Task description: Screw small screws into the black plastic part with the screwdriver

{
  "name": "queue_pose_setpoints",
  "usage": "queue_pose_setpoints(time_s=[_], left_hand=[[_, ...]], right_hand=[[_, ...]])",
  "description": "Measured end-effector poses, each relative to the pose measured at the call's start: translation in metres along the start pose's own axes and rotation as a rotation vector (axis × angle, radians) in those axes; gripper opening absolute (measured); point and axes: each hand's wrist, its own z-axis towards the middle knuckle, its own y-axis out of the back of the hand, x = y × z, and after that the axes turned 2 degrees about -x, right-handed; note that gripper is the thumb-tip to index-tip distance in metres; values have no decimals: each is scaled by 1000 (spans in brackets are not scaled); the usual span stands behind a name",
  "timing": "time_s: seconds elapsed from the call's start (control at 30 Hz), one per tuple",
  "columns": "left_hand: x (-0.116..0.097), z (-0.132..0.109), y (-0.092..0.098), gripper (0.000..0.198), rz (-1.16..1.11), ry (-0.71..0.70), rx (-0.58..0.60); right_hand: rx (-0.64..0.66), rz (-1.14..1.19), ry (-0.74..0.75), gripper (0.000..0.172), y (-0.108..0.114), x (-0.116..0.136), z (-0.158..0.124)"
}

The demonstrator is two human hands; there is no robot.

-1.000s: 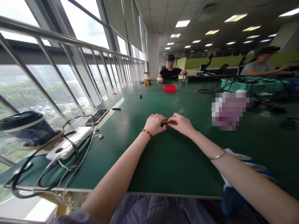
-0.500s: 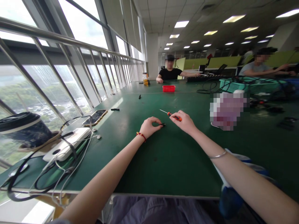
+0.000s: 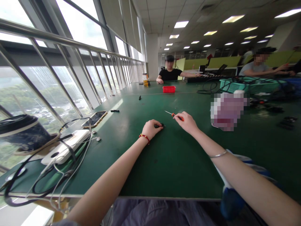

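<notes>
- Left hand (image 3: 151,128): thumb and fingers pinched on a small black part (image 3: 162,125), low over the near-middle of the green tabletop (image 3: 169,169); fingers hide much of the part, so its exact shape cannot be told
- Right hand (image 3: 187,121): grasping an orange-and-black screwdriver (image 3: 180,118) by the handle, just right of the left hand; the thin metal shaft points left and far, its tip apart from the black part
- Red beaded bracelet (image 3: 144,137) on left wrist, silver bangle (image 3: 218,154) on right forearm
- Far left of the hands: a short black piece (image 3: 115,110), and a smaller dark piece (image 3: 139,98) farther off, both lying loose
- Left edge: smartphone (image 3: 96,119) lying flat, white device (image 3: 67,147) among cables, white earbud (image 3: 98,138), lidded cup (image 3: 25,133) beside the railing
- Far middle: red plastic bin (image 3: 169,89), in front of a seated person in a black shirt (image 3: 169,74)
- Right: pixelated pinkish item (image 3: 228,111); beyond it, teal basket (image 3: 256,86) with black cables across it
</notes>
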Motion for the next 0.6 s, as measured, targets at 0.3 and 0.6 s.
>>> queue_pose_setpoints(time_s=[0.3,0.6], left_hand=[[79,-7,100,19,418,474,-213],[107,-22,135,29,431,650,-263]], right_hand=[[-3,-5,-16,23,-2,-7,0],[200,-10,74,20,-2,1,-5]])
